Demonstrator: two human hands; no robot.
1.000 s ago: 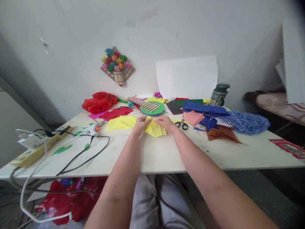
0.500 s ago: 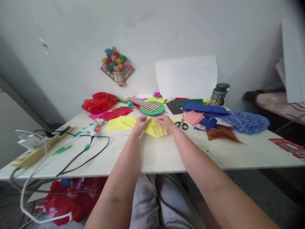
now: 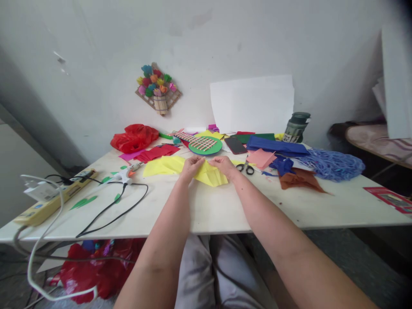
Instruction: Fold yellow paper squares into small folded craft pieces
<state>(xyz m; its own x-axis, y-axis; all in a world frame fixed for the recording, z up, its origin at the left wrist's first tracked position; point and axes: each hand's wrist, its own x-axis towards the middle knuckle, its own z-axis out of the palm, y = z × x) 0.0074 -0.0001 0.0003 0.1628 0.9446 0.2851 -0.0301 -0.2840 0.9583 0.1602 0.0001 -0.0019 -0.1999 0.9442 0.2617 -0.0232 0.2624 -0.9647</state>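
Both hands meet on the yellow paper (image 3: 210, 176) lying on the surface (image 3: 219, 206). The left hand (image 3: 190, 168) and right hand (image 3: 225, 166) each seem to pinch its folded upper edge, fingers closed. Scissors (image 3: 246, 168) lie just right of the right hand.

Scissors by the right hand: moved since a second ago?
No. The scissors lie in the same spot between the right hand and the pink paper.

The yellow paper (image 3: 210, 175) is a thin, bright sheet creased into narrow pleats — fan-like, its folds spreading toward the near edge. It lies flat on the white table, near the middle, pinched along its far edge. A second, unfolded yellow sheet (image 3: 162, 165) lies just beside it, to the left — lightly crumpled.
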